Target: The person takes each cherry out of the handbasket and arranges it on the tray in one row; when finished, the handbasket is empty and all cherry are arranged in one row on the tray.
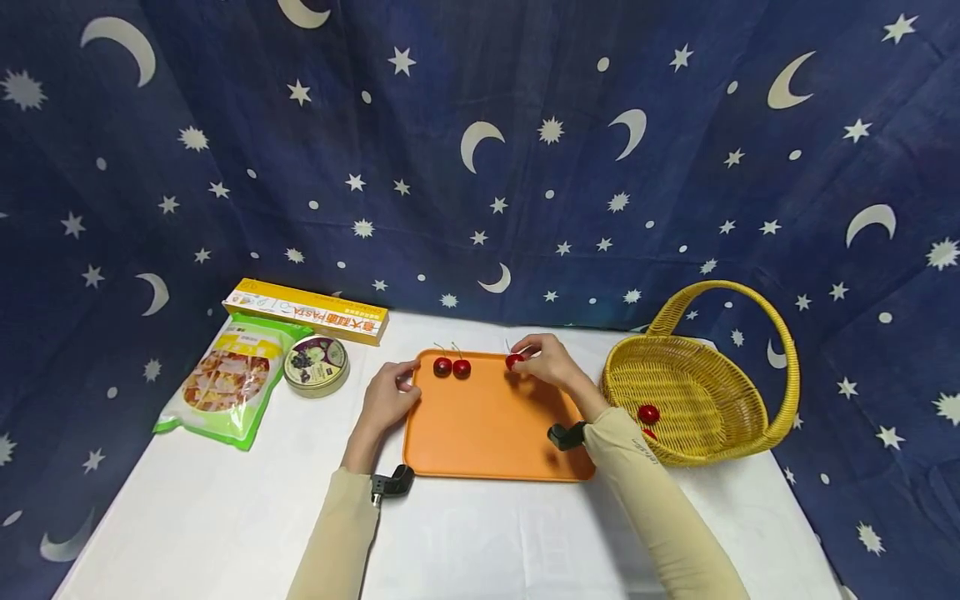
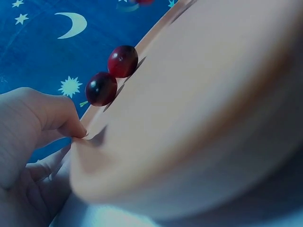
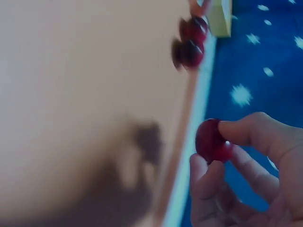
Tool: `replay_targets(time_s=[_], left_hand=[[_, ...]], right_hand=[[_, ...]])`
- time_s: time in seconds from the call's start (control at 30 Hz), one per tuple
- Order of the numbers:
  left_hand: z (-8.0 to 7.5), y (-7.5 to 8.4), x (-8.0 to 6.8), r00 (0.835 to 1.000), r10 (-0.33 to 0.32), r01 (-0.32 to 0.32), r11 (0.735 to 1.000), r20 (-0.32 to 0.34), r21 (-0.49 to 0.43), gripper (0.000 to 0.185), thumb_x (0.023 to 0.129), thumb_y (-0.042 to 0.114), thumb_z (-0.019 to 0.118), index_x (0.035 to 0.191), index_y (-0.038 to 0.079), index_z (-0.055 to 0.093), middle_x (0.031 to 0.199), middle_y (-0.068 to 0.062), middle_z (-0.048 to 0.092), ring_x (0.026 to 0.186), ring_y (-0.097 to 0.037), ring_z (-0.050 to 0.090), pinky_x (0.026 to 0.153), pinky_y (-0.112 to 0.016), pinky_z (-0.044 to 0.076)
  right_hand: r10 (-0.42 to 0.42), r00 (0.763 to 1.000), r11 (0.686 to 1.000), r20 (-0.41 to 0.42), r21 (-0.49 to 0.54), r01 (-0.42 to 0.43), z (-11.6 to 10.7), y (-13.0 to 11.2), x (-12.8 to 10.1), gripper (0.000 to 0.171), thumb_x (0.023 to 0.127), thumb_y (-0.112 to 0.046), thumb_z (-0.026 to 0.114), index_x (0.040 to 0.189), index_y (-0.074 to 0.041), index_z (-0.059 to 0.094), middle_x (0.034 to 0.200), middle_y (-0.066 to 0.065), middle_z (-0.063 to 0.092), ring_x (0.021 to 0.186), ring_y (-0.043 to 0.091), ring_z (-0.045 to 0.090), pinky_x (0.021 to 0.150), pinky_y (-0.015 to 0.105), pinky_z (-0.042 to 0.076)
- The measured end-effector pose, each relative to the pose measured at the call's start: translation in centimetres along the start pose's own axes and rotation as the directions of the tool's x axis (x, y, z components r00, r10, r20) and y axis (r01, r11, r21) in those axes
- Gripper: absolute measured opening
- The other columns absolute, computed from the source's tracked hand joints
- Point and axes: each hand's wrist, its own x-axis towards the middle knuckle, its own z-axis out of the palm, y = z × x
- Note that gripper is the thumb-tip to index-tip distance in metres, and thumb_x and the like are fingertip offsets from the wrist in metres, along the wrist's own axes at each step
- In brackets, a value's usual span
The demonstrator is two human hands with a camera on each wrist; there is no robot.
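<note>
I log right hand (image 1: 550, 360) pinching cherry (image 1: 513, 361) at tray's (image 1: 487, 433) 1 o'clock; left hand (image 1: 390, 396) grips rim. Next, likely: careful carry toward basket (image 1: 701, 400).

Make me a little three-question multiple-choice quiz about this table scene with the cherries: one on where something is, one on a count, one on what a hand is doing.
1. Where does the yellow wicker basket stand?
A. To the right of the orange tray
B. On top of the tray
C. Left of the green snack bag

2. How many cherries lie free on the tray, not held by a hand?
A. None
B. Two
C. Five

3. What is the right hand doing?
A. Lying flat and empty
B. Pinching a cherry in its grip
C. Holding the basket handle

Answers:
1. A, the basket sits on the white table beside the tray's right edge.
2. B, a pair of cherries rests near the tray's far edge.
3. B, the right wrist view shows thumb and fingers closed round one held cherry.
</note>
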Motion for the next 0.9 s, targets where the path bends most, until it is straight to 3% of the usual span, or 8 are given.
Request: replay_targets(time_s=[0.17,0.33,0.5,0.9], left_hand=[[0.1,-0.2,0.1,1.0,0.006,-0.006,1.0,-0.006,-0.004,0.052,0.075,0.003,0.066,0.127,0.002,0.065,0.107,-0.015,0.062,0.075,-0.017,0.063,0.075,-0.033,0.046],[0.1,-0.2,0.0,1.0,0.005,-0.005,1.0,-0.008,-0.007,0.052,0.075,0.003,0.067,0.127,0.001,0.065,0.107,-0.015,0.062,0.074,-0.016,0.063,0.075,-0.033,0.045],[0.1,-0.1,-0.1,1.0,-0.002,0.002,1.0,-0.011,-0.011,0.052,0.075,0.003,0.067,0.127,0.002,0.066,0.105,-0.015,0.062,0.074,-0.017,0.062,0.075,-0.033,0.045],[0.0,0.0,-0.1,1.0,-0.007,0.007,1.0,-0.012,-0.014,0.053,0.074,0.003,0.066,0.127,0.002,0.066,0.106,-0.014,0.062,0.075,-0.018,0.063,0.076,-0.033,0.046]], right_hand=[[0.029,0.999,0.999,-0.024,0.025,-0.028,3.3,-0.1,1.5,0.029,0.077,0.0,0.077,0.103,0.008,0.069,0.087,0.015,0.07,0.073,0.017,0.062,0.06,0.023,0.049],[0.041,0.999,0.997,-0.017,0.061,-0.04,5.1,0.0,2.1,0.025,0.076,0.002,0.078,0.099,0.007,0.07,0.086,0.014,0.07,0.069,0.015,0.063,0.059,0.027,0.053],[0.043,0.999,0.995,-0.005,0.088,-0.042,5.8,0.2,2.1,0.026,0.076,0.002,0.078,0.1,0.008,0.069,0.084,0.014,0.069,0.064,0.014,0.06,0.058,0.027,0.053],[0.037,0.998,0.996,-0.05,0.085,-0.033,6.1,0.3,2.2,0.027,0.076,-0.002,0.08,0.099,0.008,0.07,0.086,0.016,0.071,0.073,0.016,0.063,0.056,0.022,0.047]])
